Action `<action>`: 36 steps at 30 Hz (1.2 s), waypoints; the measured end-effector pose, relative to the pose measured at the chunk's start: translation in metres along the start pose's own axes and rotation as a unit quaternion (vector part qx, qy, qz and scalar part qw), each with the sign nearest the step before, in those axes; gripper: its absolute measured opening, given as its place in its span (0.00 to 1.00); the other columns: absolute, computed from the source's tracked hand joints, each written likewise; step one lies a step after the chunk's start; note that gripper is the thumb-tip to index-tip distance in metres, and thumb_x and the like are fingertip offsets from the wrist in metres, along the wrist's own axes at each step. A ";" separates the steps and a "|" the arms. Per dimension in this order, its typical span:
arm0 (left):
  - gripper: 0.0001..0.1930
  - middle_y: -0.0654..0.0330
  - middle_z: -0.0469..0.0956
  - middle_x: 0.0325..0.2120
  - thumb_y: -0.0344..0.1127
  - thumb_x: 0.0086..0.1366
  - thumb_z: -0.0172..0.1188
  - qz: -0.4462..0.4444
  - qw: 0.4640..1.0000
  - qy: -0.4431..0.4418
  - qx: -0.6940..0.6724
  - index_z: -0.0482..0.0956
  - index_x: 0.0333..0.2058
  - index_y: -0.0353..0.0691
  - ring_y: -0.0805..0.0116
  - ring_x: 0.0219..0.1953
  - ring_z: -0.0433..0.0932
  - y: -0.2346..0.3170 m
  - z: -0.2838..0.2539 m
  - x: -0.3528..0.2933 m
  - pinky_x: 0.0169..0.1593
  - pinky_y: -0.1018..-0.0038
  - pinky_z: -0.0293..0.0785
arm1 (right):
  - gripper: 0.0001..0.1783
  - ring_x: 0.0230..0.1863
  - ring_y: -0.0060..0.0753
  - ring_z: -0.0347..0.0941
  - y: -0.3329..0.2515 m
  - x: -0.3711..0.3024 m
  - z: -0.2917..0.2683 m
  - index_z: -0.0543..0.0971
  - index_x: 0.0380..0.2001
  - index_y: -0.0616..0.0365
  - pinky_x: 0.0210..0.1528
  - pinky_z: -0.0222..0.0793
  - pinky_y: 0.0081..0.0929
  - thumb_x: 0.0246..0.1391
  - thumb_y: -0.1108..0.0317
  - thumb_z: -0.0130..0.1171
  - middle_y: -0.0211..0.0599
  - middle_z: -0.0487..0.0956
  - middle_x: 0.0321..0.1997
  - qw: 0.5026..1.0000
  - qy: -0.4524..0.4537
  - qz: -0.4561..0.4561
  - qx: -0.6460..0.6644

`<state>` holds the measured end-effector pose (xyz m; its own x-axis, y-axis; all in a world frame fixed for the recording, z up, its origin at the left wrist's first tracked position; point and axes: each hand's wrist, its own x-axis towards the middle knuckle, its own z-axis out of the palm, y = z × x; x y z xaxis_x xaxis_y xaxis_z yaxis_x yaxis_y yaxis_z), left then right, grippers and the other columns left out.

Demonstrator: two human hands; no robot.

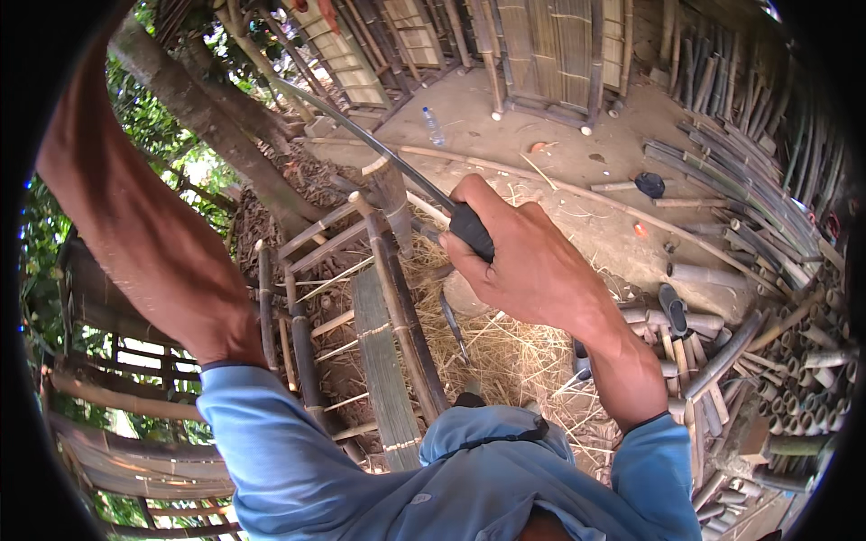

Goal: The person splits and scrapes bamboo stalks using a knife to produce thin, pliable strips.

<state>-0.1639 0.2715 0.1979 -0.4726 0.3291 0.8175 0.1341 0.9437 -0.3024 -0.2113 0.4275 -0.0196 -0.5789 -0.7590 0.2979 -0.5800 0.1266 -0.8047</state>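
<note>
Brown bamboo rails point(131, 395) stacked at far left. Next, bare left forearm point(149, 225), out of a blue cloth sleeve point(275, 437), runs up past the upper-left edge; left hand itself is out of view, so can't tell if its fingers are spread or closed. Thick grey-brown tree trunk point(185, 104) behind. Then a ladder-like frame of dark bamboo poles point(404, 302), flat grey-green bamboo slat point(383, 361) lying lengthwise along it.

Long, narrow dark blade point(397, 163) slants up-left over the frame's far end, near an upright cut wooden post point(394, 203); contact unclear. Risk, my judgement: a slack grip could let the blade twist or glance off post or bamboo, and a wide swing could carry its edge toward the left arm. Loose footing on straw would make it worse.

Right hand point(532, 257): fingers curled nearly closed around the blade's black wrapped handle point(471, 233), no visible gap. Thin dark pointed tool point(452, 320) lies below on pale straw point(519, 361). Further right, dark grey sandal point(672, 308); far right, heaped cut bamboo tubes point(816, 383).
</note>
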 end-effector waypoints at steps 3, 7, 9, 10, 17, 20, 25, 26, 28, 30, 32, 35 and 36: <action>0.25 0.48 0.83 0.22 0.47 0.76 0.48 -0.167 0.947 -0.274 -0.007 0.85 0.28 0.35 0.57 0.28 0.83 -0.068 0.114 -0.076 0.38 0.58 0.79 | 0.13 0.26 0.63 0.77 0.001 -0.006 0.003 0.68 0.45 0.57 0.30 0.66 0.50 0.64 0.65 0.60 0.52 0.76 0.23 0.999 -0.010 0.051 -0.010; 0.19 0.48 0.80 0.23 0.43 0.73 0.52 -0.142 0.947 -0.284 -0.055 0.83 0.31 0.35 0.53 0.27 0.83 -0.048 0.155 -0.102 0.36 0.55 0.79 | 0.16 0.23 0.49 0.79 0.059 0.002 0.031 0.69 0.49 0.60 0.28 0.71 0.46 0.64 0.65 0.59 0.48 0.80 0.25 0.996 0.019 0.089 -0.004; 0.35 0.50 0.81 0.22 0.61 0.74 0.41 -0.053 0.906 -0.418 0.049 0.86 0.32 0.35 0.56 0.29 0.80 -0.032 0.169 -0.091 0.41 0.61 0.77 | 0.18 0.21 0.47 0.79 0.088 0.001 0.033 0.69 0.51 0.63 0.25 0.73 0.45 0.64 0.65 0.58 0.47 0.81 0.24 0.993 0.067 0.084 0.044; 0.43 0.51 0.82 0.22 0.70 0.74 0.35 -0.006 0.874 -0.473 0.114 0.87 0.33 0.36 0.57 0.29 0.79 -0.031 0.166 -0.074 0.44 0.64 0.76 | 0.18 0.20 0.41 0.78 0.107 0.003 0.028 0.72 0.49 0.63 0.23 0.70 0.40 0.63 0.63 0.61 0.43 0.81 0.24 0.994 0.106 -0.024 0.020; 0.20 0.49 0.82 0.22 0.50 0.72 0.57 0.174 0.879 -0.409 -0.173 0.88 0.33 0.40 0.48 0.30 0.82 -0.043 0.097 -0.123 0.38 0.53 0.72 | 0.15 0.28 0.40 0.78 0.126 0.012 -0.015 0.82 0.33 0.64 0.32 0.73 0.37 0.53 0.61 0.67 0.41 0.81 0.25 0.965 -0.172 0.175 0.093; 0.07 0.49 0.81 0.23 0.34 0.66 0.62 0.106 0.885 -0.451 -0.046 0.85 0.35 0.39 0.45 0.31 0.81 -0.045 0.098 -0.125 0.37 0.52 0.72 | 0.09 0.18 0.43 0.75 0.133 0.016 -0.004 0.80 0.33 0.64 0.27 0.72 0.38 0.51 0.69 0.61 0.43 0.79 0.20 0.998 0.012 0.008 -0.054; 0.06 0.52 0.84 0.27 0.27 0.60 0.62 0.158 0.947 -0.280 0.029 0.84 0.36 0.39 0.52 0.32 0.84 -0.065 0.137 -0.152 0.37 0.58 0.79 | 0.05 0.19 0.46 0.76 0.143 0.039 -0.021 0.77 0.31 0.61 0.28 0.74 0.43 0.50 0.74 0.59 0.47 0.81 0.26 0.991 0.088 -0.046 -0.090; 0.09 0.53 0.85 0.30 0.25 0.58 0.62 0.216 0.960 -0.163 0.075 0.85 0.38 0.39 0.54 0.33 0.85 -0.073 0.158 -0.165 0.39 0.62 0.82 | 0.04 0.18 0.44 0.75 0.152 0.051 -0.031 0.77 0.32 0.59 0.25 0.74 0.44 0.51 0.75 0.59 0.47 0.80 0.25 0.955 0.150 -0.036 -0.252; 0.13 0.54 0.86 0.32 0.25 0.56 0.63 0.186 0.977 -0.100 0.012 0.85 0.42 0.41 0.56 0.36 0.86 -0.079 0.191 -0.166 0.45 0.62 0.83 | 0.03 0.17 0.36 0.73 0.154 0.065 -0.052 0.77 0.36 0.55 0.16 0.69 0.38 0.58 0.73 0.58 0.45 0.78 0.23 0.854 0.253 -0.150 -0.429; 0.16 0.52 0.85 0.46 0.27 0.60 0.63 0.124 0.987 -0.072 -0.074 0.85 0.48 0.46 0.62 0.51 0.84 -0.091 0.190 -0.155 0.58 0.59 0.81 | 0.04 0.19 0.36 0.73 0.142 0.078 -0.043 0.77 0.37 0.57 0.17 0.69 0.37 0.60 0.71 0.58 0.44 0.78 0.24 0.940 0.165 -0.051 -0.293; 0.19 0.53 0.84 0.49 0.27 0.56 0.67 0.103 0.989 -0.041 -0.095 0.85 0.47 0.45 0.60 0.54 0.81 -0.058 0.147 -0.140 0.58 0.60 0.79 | 0.13 0.26 0.37 0.75 0.105 0.086 -0.027 0.78 0.38 0.66 0.29 0.76 0.40 0.61 0.64 0.60 0.41 0.78 0.26 0.984 0.000 0.125 -0.123; 0.20 0.54 0.80 0.51 0.27 0.51 0.72 0.043 0.992 0.003 -0.117 0.86 0.45 0.44 0.59 0.56 0.76 -0.029 0.147 -0.141 0.55 0.64 0.77 | 0.19 0.31 0.41 0.75 0.088 0.094 -0.011 0.78 0.40 0.67 0.41 0.77 0.42 0.60 0.58 0.63 0.43 0.80 0.29 0.992 0.022 0.119 -0.041; 0.19 0.54 0.79 0.51 0.27 0.50 0.72 0.024 0.993 0.018 -0.114 0.87 0.44 0.44 0.59 0.56 0.76 -0.031 0.151 -0.146 0.54 0.65 0.76 | 0.21 0.25 0.27 0.74 0.090 0.098 -0.004 0.77 0.42 0.65 0.27 0.70 0.31 0.58 0.58 0.70 0.37 0.79 0.28 0.992 0.020 0.121 0.012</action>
<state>-0.2301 0.1895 0.0139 -0.4298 0.3703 0.8235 0.3508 0.9089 -0.2256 -0.3227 0.3666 -0.0609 -0.7220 -0.6825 0.1136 -0.4071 0.2863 -0.8673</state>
